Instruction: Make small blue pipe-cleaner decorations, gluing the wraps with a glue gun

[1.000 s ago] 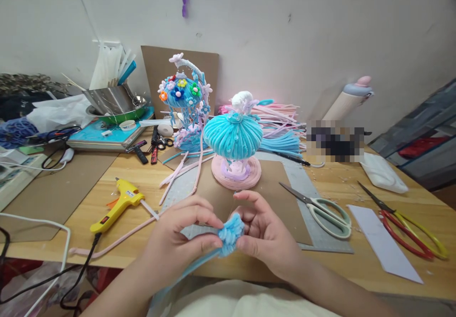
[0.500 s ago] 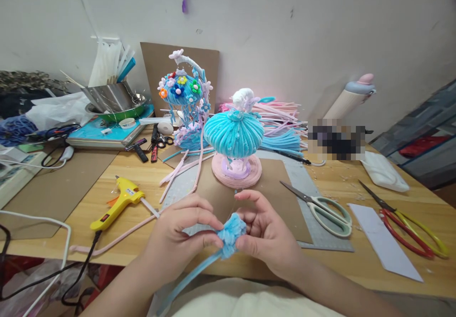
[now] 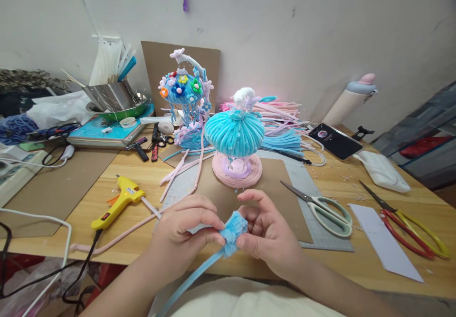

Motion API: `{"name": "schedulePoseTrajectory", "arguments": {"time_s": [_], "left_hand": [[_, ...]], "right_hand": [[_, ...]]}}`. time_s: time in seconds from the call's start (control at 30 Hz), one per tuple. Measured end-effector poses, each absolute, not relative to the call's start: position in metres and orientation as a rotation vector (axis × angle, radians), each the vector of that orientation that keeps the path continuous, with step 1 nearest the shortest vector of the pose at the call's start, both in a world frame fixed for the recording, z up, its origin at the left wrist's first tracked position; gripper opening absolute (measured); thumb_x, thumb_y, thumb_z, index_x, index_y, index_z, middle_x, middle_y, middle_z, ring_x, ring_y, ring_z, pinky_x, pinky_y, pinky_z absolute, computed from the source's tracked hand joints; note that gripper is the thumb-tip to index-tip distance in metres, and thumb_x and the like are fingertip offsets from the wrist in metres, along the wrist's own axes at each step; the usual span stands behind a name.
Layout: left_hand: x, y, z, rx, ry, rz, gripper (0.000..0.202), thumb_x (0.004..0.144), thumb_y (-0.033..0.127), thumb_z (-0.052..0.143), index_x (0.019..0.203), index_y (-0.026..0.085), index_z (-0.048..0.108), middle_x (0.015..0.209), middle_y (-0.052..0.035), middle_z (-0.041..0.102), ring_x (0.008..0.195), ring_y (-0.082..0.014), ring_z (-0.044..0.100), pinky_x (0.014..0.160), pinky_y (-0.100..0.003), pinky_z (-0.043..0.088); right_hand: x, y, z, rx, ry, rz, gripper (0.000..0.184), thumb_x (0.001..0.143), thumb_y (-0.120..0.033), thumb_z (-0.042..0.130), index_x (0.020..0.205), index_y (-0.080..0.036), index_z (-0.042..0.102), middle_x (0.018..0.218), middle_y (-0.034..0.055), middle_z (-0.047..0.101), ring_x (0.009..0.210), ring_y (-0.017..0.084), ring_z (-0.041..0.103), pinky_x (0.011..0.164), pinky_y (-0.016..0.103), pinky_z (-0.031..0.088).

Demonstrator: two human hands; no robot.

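A bunched light-blue pipe cleaner piece (image 3: pixel 234 231) is held between both hands near the table's front edge, its long tail hanging down toward my lap. My left hand (image 3: pixel 194 226) pinches its left side between thumb and fingers. From the right, my right hand (image 3: pixel 265 236) grips it with the thumb in front and the index finger raised. A thin strand seems to run up from the piece to that fingertip. Just beyond my hands stands a turquoise fuzzy dome lamp (image 3: pixel 235 131) with a white top and a round pink base (image 3: pixel 217 170).
A yellow glue gun (image 3: pixel 123 200) lies at left. On the right are green-handled scissors (image 3: pixel 329 212), red-and-yellow-handled scissors (image 3: pixel 402 226) and a white card (image 3: pixel 383 241). Behind stand a flowered blue lamp (image 3: pixel 181 89), pipe cleaner bundles (image 3: pixel 281 139) and a phone (image 3: pixel 335 141).
The view has shifted very slightly. Both hands keep hold of the blue piece, which is nearly unmoved. A pixelated patch at right now shows as a phone with a lit screen.
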State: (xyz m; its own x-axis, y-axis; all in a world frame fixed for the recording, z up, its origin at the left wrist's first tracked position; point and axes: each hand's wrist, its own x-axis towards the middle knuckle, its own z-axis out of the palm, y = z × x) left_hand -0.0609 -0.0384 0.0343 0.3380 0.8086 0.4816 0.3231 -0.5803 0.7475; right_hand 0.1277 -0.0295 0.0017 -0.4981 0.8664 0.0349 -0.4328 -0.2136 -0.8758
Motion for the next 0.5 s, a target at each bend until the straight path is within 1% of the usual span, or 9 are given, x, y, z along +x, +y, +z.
{"name": "schedulePoseTrajectory", "arguments": {"time_s": [0.13, 0.2, 0.27, 0.33, 0.43, 0.47, 0.5], "left_hand": [[-0.060, -0.038, 0.034, 2.088, 0.981, 1.172, 0.002, 0.077, 0.019, 0.068, 0.078, 0.018, 0.068, 0.073, -0.0038, 0.063, 0.070, -0.0153, 0.061, 0.064, -0.027, 0.050], [-0.060, -0.038, 0.034, 2.095, 0.975, 1.167, 0.002, 0.077, 0.018, 0.068, 0.079, 0.019, 0.067, 0.074, -0.0035, 0.063, 0.071, -0.0151, 0.060, 0.065, -0.026, 0.049], [-0.064, -0.038, 0.036, 2.116, 0.972, 1.125, 0.007, 0.078, 0.015, 0.066, 0.083, 0.020, 0.067, 0.076, -0.0026, 0.063, 0.073, -0.0144, 0.060, 0.067, -0.025, 0.049], [-0.070, -0.039, 0.038, 2.123, 1.001, 1.059, 0.021, 0.078, 0.016, 0.066, 0.097, 0.024, 0.066, 0.086, -0.0025, 0.064, 0.082, -0.0150, 0.060, 0.073, -0.026, 0.049], [-0.084, -0.043, 0.039, 2.069, 1.097, 1.025, 0.059, 0.070, 0.030, 0.075, 0.124, 0.034, 0.052, 0.108, -0.0033, 0.061, 0.103, -0.0196, 0.056, 0.088, -0.030, 0.044], [-0.088, -0.045, 0.039, 2.044, 1.123, 1.041, 0.066, 0.066, 0.035, 0.076, 0.127, 0.035, 0.049, 0.112, -0.0033, 0.059, 0.107, -0.0210, 0.053, 0.092, -0.031, 0.042], [-0.092, -0.047, 0.039, 2.024, 1.139, 1.063, 0.067, 0.065, 0.038, 0.076, 0.126, 0.037, 0.049, 0.114, -0.0030, 0.058, 0.109, -0.0219, 0.052, 0.094, -0.031, 0.041]], "right_hand": [[0.128, -0.029, 0.000, -0.591, -1.128, 1.837, 0.053, 0.069, -0.020, 0.077, 0.109, -0.027, 0.043, 0.077, -0.0048, 0.059, 0.058, 0.006, 0.054, 0.052, 0.014, 0.040], [0.127, -0.029, -0.002, -0.583, -1.152, 1.822, 0.051, 0.071, -0.019, 0.076, 0.109, -0.028, 0.044, 0.078, -0.0047, 0.059, 0.061, 0.006, 0.055, 0.055, 0.016, 0.042], [0.127, -0.030, -0.003, -0.571, -1.194, 1.762, 0.048, 0.073, -0.018, 0.074, 0.110, -0.029, 0.044, 0.080, -0.0042, 0.058, 0.066, 0.008, 0.056, 0.060, 0.018, 0.044], [0.128, -0.031, -0.004, -0.552, -1.278, 1.664, 0.049, 0.076, -0.015, 0.071, 0.113, -0.032, 0.044, 0.084, -0.0037, 0.058, 0.072, 0.009, 0.057, 0.065, 0.020, 0.045], [0.130, -0.035, -0.005, -0.542, -1.464, 1.478, 0.053, 0.080, -0.010, 0.065, 0.119, -0.038, 0.041, 0.091, -0.0030, 0.059, 0.077, 0.010, 0.057, 0.068, 0.021, 0.045], [0.130, -0.036, -0.006, -0.538, -1.515, 1.405, 0.054, 0.081, -0.008, 0.063, 0.120, -0.038, 0.040, 0.092, -0.0026, 0.059, 0.078, 0.010, 0.057, 0.068, 0.021, 0.046], [0.131, -0.036, -0.006, -0.531, -1.552, 1.331, 0.055, 0.082, -0.007, 0.061, 0.121, -0.038, 0.039, 0.093, -0.0020, 0.059, 0.079, 0.011, 0.057, 0.067, 0.022, 0.046]]}}
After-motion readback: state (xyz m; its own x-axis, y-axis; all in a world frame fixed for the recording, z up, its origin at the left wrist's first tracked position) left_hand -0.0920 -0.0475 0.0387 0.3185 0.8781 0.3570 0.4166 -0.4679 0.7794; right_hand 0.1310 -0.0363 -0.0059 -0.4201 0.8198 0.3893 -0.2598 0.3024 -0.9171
